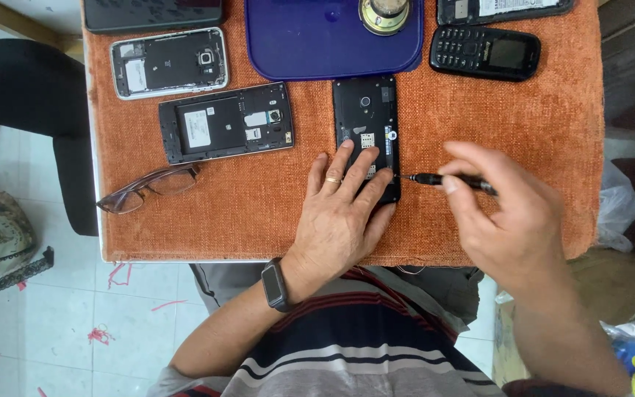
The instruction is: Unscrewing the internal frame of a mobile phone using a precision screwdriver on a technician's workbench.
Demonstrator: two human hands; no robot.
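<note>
A black smartphone [366,110] with its back cover off lies upright in the middle of the orange cloth [479,117]. My left hand [339,213] presses flat on its lower half, fingers spread, a ring on one finger and a dark watch on the wrist. My right hand [505,213] grips a thin black screwdriver [446,179], held level, its tip touching the phone's lower right edge.
Two other opened phones [225,121] [169,62] lie to the left, with eyeglasses [148,189] below them. A blue tray [310,40] holding a round metal part sits at the top. A black keypad phone [485,53] lies at top right. The table edge runs near my body.
</note>
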